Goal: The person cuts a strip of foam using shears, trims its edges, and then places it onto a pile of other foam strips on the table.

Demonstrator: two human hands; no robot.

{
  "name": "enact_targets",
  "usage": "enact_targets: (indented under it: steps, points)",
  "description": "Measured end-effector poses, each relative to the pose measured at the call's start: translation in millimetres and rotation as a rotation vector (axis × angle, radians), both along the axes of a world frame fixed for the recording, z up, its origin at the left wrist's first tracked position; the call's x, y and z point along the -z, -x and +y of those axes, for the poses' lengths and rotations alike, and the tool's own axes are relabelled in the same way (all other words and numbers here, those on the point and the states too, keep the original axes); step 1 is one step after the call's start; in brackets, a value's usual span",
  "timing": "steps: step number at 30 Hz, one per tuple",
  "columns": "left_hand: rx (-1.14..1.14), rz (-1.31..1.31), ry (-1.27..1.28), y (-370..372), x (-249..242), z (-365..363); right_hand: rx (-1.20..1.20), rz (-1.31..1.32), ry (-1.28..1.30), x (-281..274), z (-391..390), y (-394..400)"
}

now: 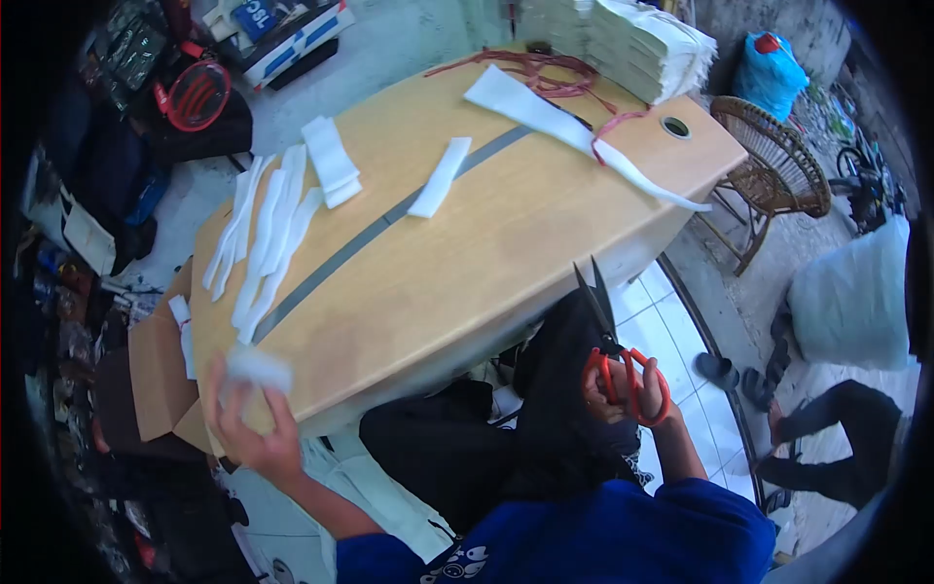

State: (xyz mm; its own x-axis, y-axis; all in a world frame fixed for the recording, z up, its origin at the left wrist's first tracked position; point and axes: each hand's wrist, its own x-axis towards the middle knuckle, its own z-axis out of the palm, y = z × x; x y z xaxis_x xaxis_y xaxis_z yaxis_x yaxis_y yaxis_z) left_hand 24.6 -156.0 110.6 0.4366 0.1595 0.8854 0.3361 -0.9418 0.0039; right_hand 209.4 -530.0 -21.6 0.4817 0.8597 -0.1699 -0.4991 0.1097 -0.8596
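Observation:
My right hand grips a pair of scissors by their red handles, fingers through the loops. The dark blades point away from me and stand slightly apart, beside the table's near edge. At the table's left corner, my left hand has its fingers around a small white piece of foam-like sheet, blurred by motion. Long white strips lie in a loose bunch beyond that hand. Short white pieces are stacked near them. Another white piece lies across the grey stripe on the table.
On the wooden table, a long tapering white sheet lies near red cord and a tall white stack. A cardboard box stands at the left corner. To the right are a wicker chair and another person's legs.

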Motion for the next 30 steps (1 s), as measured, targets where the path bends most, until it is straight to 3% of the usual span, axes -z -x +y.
enact_targets:
  steps: [2,3,4,8,11,13,15,19,30]
  points:
    - [0.094,0.092,0.007,-45,-25,18,0.003,-0.056,0.137,-10,1,4]
    - [0.081,0.162,-0.037,-63,-27,35,-0.028,-0.04,-0.049,6,-6,6]
    - [0.068,0.231,-0.083,-79,-25,54,-0.009,-0.036,-0.044,10,-8,8]
    - [0.142,0.38,-0.005,-134,7,127,0.034,-0.023,-0.053,13,-12,11]
    - [0.065,0.482,0.097,-159,35,149,-0.015,0.01,-0.05,6,-13,12]
    - [-0.142,0.378,-0.014,-172,48,136,-0.016,-0.004,-0.025,10,-16,12]
    - [0.022,0.317,-0.024,-181,47,106,-0.025,-0.007,-0.031,15,-16,11]
    - [0.444,0.449,0.467,-203,54,29,0.013,0.011,0.114,-4,-6,10]
    - [0.621,0.519,0.417,-215,74,-6,-0.08,-0.036,0.018,-5,1,9]
